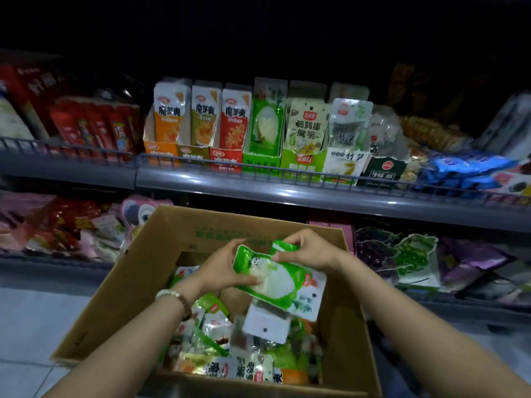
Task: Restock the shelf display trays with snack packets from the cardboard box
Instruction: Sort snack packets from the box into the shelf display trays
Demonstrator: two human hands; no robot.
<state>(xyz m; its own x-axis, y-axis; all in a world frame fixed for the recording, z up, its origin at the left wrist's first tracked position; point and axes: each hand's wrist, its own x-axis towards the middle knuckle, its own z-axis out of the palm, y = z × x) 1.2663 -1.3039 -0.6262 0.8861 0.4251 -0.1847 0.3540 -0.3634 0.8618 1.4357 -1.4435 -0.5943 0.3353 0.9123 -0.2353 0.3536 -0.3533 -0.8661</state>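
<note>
Pretty dim shop aisle, pale tiled floor (34,320) underfoot and a grey metal shelf (287,193) with a little wire rail along its front edge. Up on that shelf sits a row of cardboard display trays (260,162) with packets standing upright in them: orange, olive and red ones on the left, then green and white ones going right. Loose blue bags (465,170) are piled at the far right, and the lower shelf has grape-printed bags (402,254).

In front of the shelves is an open cardboard box (120,282) with a jumble of snack packets (247,366) in the bottom, mostly green, white and orange.

The person has both hands over the box with a small bunch of green packets (273,280) between them. Left hand (221,268), bead bracelet (175,300) on the wrist, grips the bunch's left side with the thumb across the front. Right hand (304,251) pinches the top edge. The bunch hangs just above the box's contents, well below the trays.
</note>
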